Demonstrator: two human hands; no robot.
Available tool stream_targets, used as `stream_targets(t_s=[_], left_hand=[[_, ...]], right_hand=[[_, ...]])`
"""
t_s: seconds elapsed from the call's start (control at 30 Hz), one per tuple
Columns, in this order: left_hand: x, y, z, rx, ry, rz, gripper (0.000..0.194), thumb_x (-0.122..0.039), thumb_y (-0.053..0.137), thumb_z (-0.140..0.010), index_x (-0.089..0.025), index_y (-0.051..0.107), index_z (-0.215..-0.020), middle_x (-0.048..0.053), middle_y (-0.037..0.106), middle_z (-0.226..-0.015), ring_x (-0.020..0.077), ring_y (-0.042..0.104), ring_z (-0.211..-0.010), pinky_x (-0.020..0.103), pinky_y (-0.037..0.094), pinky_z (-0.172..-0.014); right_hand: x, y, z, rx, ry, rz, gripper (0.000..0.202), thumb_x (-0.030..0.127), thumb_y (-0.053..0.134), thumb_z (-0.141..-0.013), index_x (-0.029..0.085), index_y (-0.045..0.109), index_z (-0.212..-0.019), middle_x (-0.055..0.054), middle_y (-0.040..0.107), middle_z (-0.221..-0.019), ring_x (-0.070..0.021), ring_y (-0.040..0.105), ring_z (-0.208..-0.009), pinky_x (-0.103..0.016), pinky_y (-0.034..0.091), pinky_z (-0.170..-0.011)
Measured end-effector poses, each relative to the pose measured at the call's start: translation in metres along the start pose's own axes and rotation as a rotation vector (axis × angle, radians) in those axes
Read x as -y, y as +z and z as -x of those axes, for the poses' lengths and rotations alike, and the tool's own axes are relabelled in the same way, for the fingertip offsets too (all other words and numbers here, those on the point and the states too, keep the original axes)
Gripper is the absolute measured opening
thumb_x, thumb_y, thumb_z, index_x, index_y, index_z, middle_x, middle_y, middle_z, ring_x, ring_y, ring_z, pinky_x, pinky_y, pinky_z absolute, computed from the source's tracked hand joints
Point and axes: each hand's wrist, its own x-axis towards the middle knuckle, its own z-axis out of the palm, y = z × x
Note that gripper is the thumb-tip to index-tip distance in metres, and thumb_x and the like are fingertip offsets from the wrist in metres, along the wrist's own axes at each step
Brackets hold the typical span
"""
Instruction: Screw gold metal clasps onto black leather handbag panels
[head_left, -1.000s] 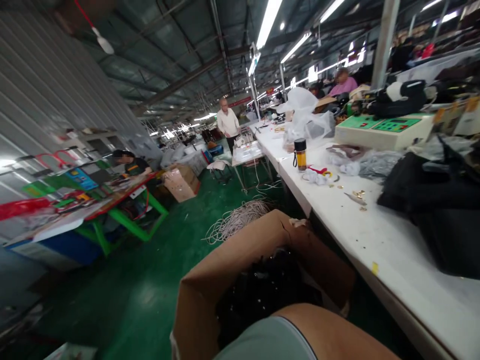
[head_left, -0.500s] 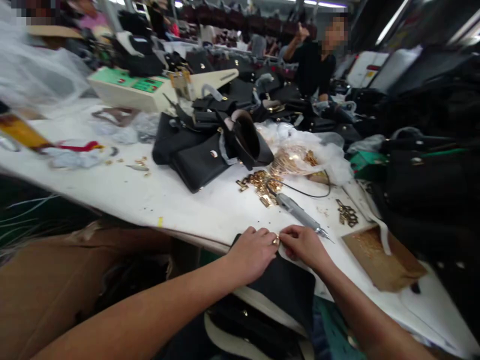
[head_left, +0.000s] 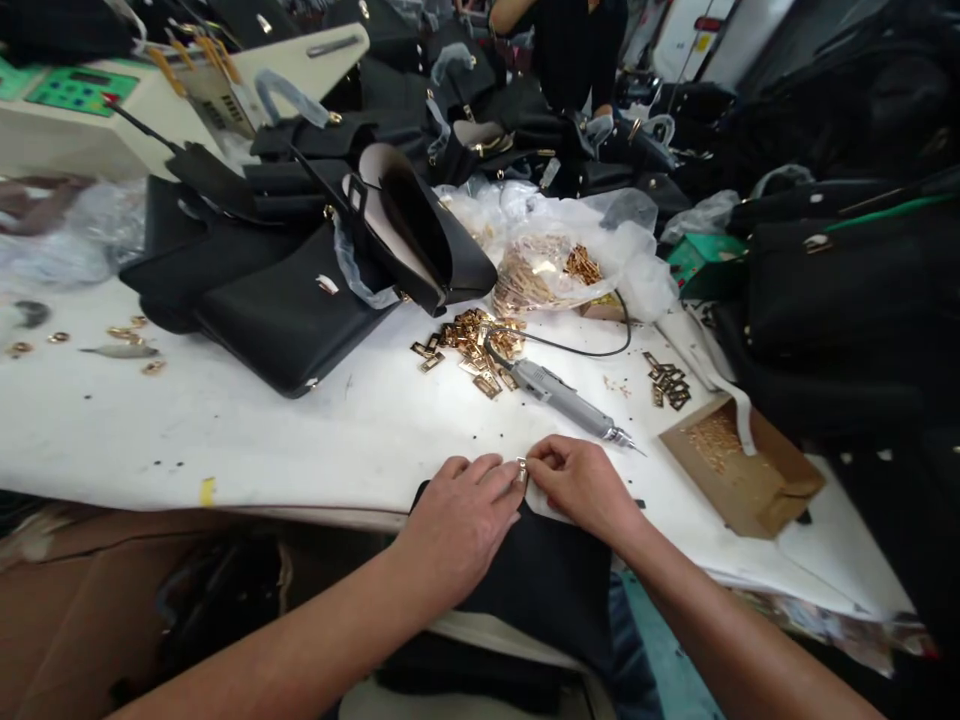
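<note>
Gold fitting (head_left: 522, 468), pinched as before by fingers (head_left: 546, 448) of right hand (head_left: 583, 484), left hand (head_left: 456, 515) touching, its grip unclear

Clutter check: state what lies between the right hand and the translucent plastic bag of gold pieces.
A grey cylindrical power tool, then its black cord, in the head view.

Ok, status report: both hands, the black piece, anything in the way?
Left hand on black piece, fingertips by small gold fitting. Right hand at fitting's other side, fingers bent. Gray corded tool just beyond, touching neither hand.
</note>
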Motion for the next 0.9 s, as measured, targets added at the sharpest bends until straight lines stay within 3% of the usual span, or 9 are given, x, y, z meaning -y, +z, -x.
stream_targets(t_s=[0.9], left_hand=[[-0.0008,-0.0044,-0.0008,0.011,0.015,-0.023,0.030,-0.028,0.048,-0.104,-0.021,0.059,-0.131,0.003,0.063,-0.138,0.0253,0.053,-0.128,0.044,0.041,-0.094]], right_hand=[[-0.0061,0.0010,-0.0007,-0.013,-0.063,-0.024,0.017,0.030,0.061,-0.085,0.021,0.073,-0.076,0.002,0.064,-0.061,-0.0127,0.053,-0.052,-0.022,0.039,-0.049]])
